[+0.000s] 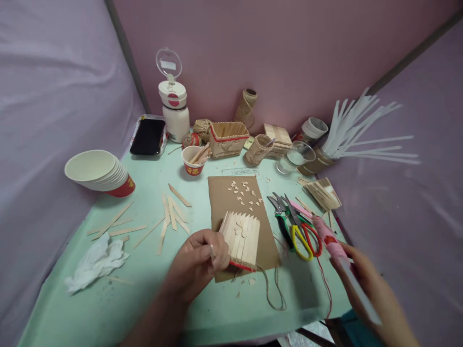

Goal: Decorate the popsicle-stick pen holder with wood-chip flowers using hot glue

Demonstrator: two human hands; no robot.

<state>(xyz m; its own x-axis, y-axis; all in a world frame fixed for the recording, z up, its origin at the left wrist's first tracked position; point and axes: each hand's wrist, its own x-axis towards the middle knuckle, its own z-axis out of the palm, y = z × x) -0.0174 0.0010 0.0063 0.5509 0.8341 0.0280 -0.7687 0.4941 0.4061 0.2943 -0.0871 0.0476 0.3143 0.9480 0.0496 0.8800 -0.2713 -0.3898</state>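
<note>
My left hand (197, 265) is closed on the left edge of a small panel of glued wooden sticks (241, 238), which rests on a brown cardboard sheet (231, 202). Small heart-shaped wood cutouts (245, 192) lie scattered on the cardboard's far half, and a few sit on the panel. My right hand (369, 284) grips a pink glue gun (331, 241) with a white glue stick at its back, its nozzle pointing toward the scissors. The glue gun hovers at the table's right edge, apart from the panel.
Scissors and pliers (294, 224) lie right of the cardboard. Loose sticks (170, 217) and a crumpled tissue (96, 260) lie at left, beside stacked paper bowls (101, 171). A flask (174, 106), twine spools, a stick box (227, 137), cups and a jar of white strips (358, 130) stand behind.
</note>
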